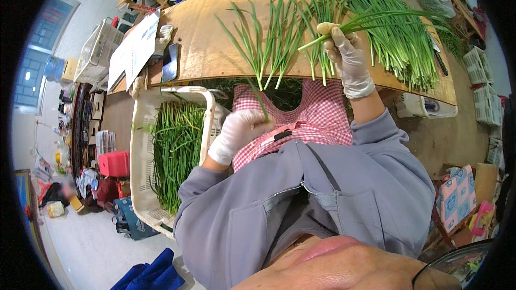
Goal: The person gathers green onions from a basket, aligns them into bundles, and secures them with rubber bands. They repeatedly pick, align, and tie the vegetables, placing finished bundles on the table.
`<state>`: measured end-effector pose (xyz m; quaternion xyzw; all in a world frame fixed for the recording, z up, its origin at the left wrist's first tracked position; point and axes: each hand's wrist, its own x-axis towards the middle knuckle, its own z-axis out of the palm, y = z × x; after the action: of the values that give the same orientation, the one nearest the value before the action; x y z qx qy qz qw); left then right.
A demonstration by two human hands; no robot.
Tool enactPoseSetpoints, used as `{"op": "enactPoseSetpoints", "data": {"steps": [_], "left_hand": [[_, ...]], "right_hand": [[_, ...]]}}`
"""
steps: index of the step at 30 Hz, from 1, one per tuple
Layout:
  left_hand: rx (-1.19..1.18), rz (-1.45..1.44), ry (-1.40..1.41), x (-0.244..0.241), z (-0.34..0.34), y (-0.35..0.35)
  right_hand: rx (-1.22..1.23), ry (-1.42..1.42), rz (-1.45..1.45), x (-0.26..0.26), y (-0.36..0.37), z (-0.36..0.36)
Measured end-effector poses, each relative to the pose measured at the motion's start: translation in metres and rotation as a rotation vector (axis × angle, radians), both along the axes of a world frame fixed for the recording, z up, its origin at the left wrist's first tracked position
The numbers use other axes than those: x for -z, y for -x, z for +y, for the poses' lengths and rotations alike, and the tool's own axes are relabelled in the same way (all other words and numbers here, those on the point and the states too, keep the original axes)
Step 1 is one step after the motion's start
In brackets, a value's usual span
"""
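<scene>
My right hand (346, 54), in a whitish glove, grips the pale stalk ends of a small bunch of garlic chives (373, 20) above the wooden table. My left hand (244, 131), gloved too and slightly blurred, is near my lap, pinching a thin green leaf (260, 98). Several small groups of chives (278, 36) lie fanned out on the tabletop (197, 20), stalk ends towards me. To their right is a large heap of chives (397, 40). More chives (177, 149) fill much of a white plastic crate (139, 185) at my left side.
A dark phone (170, 62), papers (139, 44) and gloves (164, 34) lie at the table's left end. A knife (440, 60) rests at its right end. Below that end stands a white basket (415, 106). A blue cloth (153, 272) is on the floor at lower left.
</scene>
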<state>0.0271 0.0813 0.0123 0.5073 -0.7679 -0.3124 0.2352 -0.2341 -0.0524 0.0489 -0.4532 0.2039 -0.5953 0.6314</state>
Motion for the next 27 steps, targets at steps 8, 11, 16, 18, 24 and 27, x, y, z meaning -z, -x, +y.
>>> {"op": "enactPoseSetpoints", "data": {"steps": [8, 11, 16, 18, 24, 27], "left_hand": [[-0.217, -0.091, 0.113, -0.008, -0.018, -0.003], [-0.258, 0.327, 0.601, -0.051, -0.043, 0.032], [-0.249, 0.205, 0.682, -0.057, -0.051, 0.05], [-0.234, 0.141, 0.884, -0.053, -0.06, 0.05], [-0.162, -0.046, 1.132, -0.047, -0.069, 0.043], [-0.109, -0.083, 1.163, -0.049, -0.072, 0.037]], "right_hand": [[0.067, 0.005, 0.05, -0.017, -0.021, 0.031], [0.126, -0.068, 0.116, -0.014, -0.04, 0.044], [0.114, -0.109, 0.084, -0.009, -0.047, 0.049], [0.105, -0.137, 0.08, -0.006, -0.048, 0.048], [0.01, -0.363, -0.118, 0.004, -0.05, 0.045], [-0.007, -0.409, -0.136, 0.009, -0.054, 0.043]]}}
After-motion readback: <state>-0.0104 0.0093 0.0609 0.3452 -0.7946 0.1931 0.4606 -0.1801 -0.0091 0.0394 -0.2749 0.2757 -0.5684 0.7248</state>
